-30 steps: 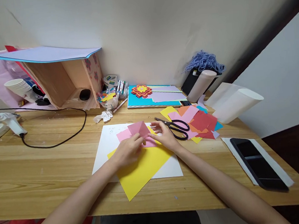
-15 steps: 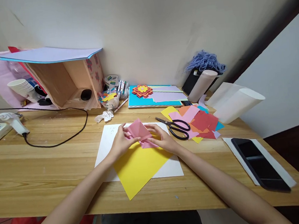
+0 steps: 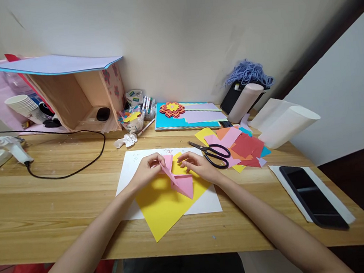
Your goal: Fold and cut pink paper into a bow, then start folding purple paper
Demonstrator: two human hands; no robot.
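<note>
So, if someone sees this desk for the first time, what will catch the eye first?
Probably the big yellow sheet in the middle of the desk, over white paper, where the left hand holds pink paper. Next may come the layered red-and-yellow paper flower on the blue sheet at the back, and the open box, back left.

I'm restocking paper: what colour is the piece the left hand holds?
Pink paper, best seen in the head view.

Pink paper point(image 3: 184, 185) looks matt, the tabletop point(image 3: 62, 203) wooden.
</note>
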